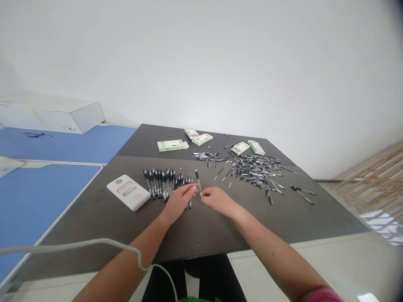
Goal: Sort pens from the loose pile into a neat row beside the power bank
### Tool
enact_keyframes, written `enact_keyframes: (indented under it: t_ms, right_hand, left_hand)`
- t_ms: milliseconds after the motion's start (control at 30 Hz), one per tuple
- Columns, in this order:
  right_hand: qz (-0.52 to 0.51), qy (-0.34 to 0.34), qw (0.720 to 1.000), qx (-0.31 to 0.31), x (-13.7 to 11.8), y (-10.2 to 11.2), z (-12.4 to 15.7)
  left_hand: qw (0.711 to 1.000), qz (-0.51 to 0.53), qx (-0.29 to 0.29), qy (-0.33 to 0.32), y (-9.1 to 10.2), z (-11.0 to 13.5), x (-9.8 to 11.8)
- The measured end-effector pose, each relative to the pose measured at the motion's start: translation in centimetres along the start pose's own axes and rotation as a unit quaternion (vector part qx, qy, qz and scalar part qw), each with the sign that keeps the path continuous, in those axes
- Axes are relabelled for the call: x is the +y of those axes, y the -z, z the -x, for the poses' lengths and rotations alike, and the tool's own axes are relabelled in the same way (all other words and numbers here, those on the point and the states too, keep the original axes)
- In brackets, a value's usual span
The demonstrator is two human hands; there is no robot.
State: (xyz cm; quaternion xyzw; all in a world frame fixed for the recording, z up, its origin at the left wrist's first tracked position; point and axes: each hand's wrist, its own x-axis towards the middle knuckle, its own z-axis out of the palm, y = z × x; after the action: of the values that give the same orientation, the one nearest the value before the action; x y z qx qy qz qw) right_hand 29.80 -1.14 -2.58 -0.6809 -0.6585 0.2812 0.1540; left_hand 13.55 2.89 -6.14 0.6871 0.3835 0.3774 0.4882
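Pinching a slim plastic pen (198, 181)
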Motion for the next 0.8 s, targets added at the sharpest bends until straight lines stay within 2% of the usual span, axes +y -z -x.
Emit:
enact_keyframes:
  t_ms: [100, 200, 267, 500, 567, 600, 633, 700, 800]
  right_hand:
    - [-0.058, 0.059, 0.997, 0.007, -0.4, -1.5, 1.8]
    - [-0.136, 0.049, 0.987, -0.069, -0.4, -1.0, 1.7]
    - [-0.157, 0.047, 0.98, -0.111, -0.4, -0.2, 1.3]
    - [-0.166, 0.091, 0.97, -0.154, -0.5, 0.4, 0.4]
    - [-0.111, 0.058, 0.986, -0.113, 0.2, 1.4, -0.6]
    - [-0.056, 0.025, 0.996, -0.066, 0.8, 2.3, -1.5]
    - [0.043, -0.036, 0.998, 0.009, 1.6, 3.4, -2.4]
    - [0.116, -0.097, 0.987, 0.061, 3.2, 5.8, -4.7]
    - [0.193, -0.162, 0.964, 0.082, 5.1, 8.3, -8.1]
  left_hand:
    - [0.993, 0.109, -0.024, 0.043, -0.3, 0.0, 0.1]
    - [0.981, 0.18, -0.046, 0.061, -0.4, -0.1, 0.0]
    - [0.975, 0.204, -0.049, 0.068, -0.4, -0.1, -0.1]
    - [0.972, 0.226, -0.034, 0.06, 0.1, -0.1, -0.4]
    - [0.965, 0.256, -0.019, 0.058, 0.2, -0.2, -0.3]
    - [0.961, 0.269, -0.007, 0.062, 0.3, -0.2, -0.2]
    - [0.958, 0.277, 0.005, 0.067, 0.3, -0.3, -0.2]
    - [0.957, 0.279, 0.021, 0.079, 0.3, -0.5, -0.3]
    - [0.96, 0.263, 0.033, 0.087, 0.3, -0.6, -0.5]
